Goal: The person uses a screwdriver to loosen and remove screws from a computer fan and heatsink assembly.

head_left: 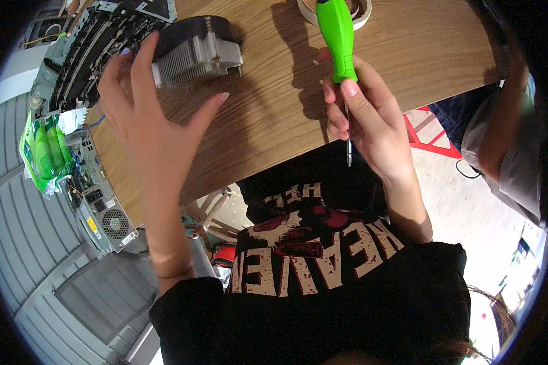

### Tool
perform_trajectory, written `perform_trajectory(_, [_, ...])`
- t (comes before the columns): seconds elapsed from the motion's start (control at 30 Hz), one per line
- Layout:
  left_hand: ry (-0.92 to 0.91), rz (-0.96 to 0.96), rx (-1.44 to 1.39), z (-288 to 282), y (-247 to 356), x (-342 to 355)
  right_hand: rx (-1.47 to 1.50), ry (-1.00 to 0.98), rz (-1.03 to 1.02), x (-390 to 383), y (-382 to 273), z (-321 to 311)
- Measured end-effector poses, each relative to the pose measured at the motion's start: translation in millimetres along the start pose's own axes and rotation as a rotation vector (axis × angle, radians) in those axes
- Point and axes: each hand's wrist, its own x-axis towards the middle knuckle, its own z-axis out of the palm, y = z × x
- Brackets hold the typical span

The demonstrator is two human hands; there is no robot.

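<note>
A CPU cooler (198, 58) with silver metal fins and a dark round fan sits on the wooden table (274, 121). Beside its left end is my left hand (149, 103), fingers spread and thumb stretched out below the fins; whether a fingertip touches the cooler I cannot tell. My right hand (371, 115) grips a screwdriver (337, 39) low on its bright green handle, near the shaft. The screwdriver's handle points away from me, and its metal tip hangs down toward my body.
A roll of tape (362, 15) lies at the far edge of view, behind the screwdriver. Opened computer chassis parts (97, 52) stand at the far left. Below them are a green package (47, 146) and a metal power supply (112, 225). Another person's arm (502, 134) shows at right.
</note>
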Motion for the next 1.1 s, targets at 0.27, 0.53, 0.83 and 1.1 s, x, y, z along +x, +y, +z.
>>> perform_trajectory(0.27, [-0.260,0.272,-0.142,16,-29,51,-0.119,0.037,0.018,-1,3,-1])
perform_trajectory(0.53, [-0.016,-0.009,-0.510,27,-14,18,-0.518,0.104,0.004,2,-13,14])
perform_trajectory(0.83, [0.523,0.028,-0.552,60,-19,4,-0.897,0.032,-0.084,17,1,36])
perform_trajectory(1.1, [0.508,-0.048,-0.350,56,-7,-16,-1.275,-0.029,-0.170,28,-38,38])
